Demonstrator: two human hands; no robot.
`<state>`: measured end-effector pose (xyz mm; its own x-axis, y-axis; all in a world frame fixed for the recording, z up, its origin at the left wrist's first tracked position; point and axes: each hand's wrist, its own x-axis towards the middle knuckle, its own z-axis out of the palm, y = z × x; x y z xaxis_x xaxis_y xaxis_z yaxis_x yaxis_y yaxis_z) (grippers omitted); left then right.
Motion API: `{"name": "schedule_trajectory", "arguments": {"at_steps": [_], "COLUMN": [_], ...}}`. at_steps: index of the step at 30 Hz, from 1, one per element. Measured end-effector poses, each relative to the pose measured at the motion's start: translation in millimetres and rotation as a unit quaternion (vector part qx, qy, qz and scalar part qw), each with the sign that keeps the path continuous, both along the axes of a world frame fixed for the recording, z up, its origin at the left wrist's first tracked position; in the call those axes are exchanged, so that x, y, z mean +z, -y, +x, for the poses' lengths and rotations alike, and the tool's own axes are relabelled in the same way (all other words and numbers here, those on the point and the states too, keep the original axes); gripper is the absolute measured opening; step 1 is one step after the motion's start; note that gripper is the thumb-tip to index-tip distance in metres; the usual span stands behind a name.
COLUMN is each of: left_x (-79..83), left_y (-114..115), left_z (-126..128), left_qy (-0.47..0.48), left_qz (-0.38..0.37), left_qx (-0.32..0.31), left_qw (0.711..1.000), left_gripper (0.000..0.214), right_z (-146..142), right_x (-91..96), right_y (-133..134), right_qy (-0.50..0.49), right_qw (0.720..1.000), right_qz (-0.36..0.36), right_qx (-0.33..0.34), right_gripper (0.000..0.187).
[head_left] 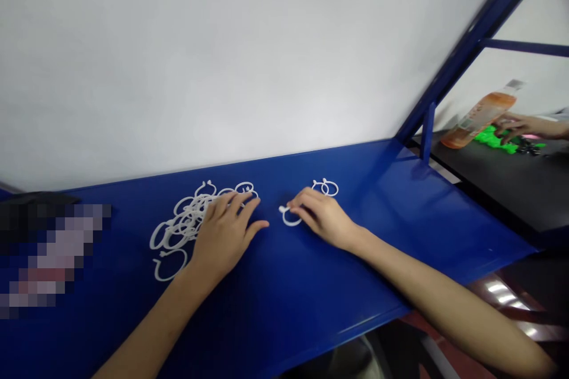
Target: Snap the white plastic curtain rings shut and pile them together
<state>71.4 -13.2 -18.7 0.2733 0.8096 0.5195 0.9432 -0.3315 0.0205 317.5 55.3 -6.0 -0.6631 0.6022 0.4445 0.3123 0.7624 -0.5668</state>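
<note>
My left hand (224,235) lies over the right side of a pile of white open rings (189,219), its fingers spread and thumb apart. Part of the pile is hidden under those fingers. To the right, my right hand (326,217) pinches a white ring (291,222) with knobbed ends between thumb and fingers, just at the table surface. Behind that hand lie white rings (329,188), partly overlapping. One more loose ring (171,277) sits at the front of the pile, by my left wrist.
The blue table (284,296) meets a white wall at its back. A blue metal frame (427,130) stands at the right. Past it, another person's hand (528,125) reaches over green pieces (493,137) near an orange bottle (482,115). A dark object (31,204) lies far left.
</note>
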Motion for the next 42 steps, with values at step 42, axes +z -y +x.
{"name": "schedule_trajectory", "arguments": {"at_steps": [42], "left_x": [12.3], "left_y": [14], "left_z": [21], "left_qy": [0.022], "left_qz": [0.103], "left_qx": [-0.189], "left_qw": [0.976], "left_gripper": [0.029], "right_z": [-5], "right_x": [3.2], "right_y": [16], "right_qy": [0.004], "right_qw": [0.994], "right_qz": [-0.099], "right_qx": [0.054], "right_gripper": [0.019]}}
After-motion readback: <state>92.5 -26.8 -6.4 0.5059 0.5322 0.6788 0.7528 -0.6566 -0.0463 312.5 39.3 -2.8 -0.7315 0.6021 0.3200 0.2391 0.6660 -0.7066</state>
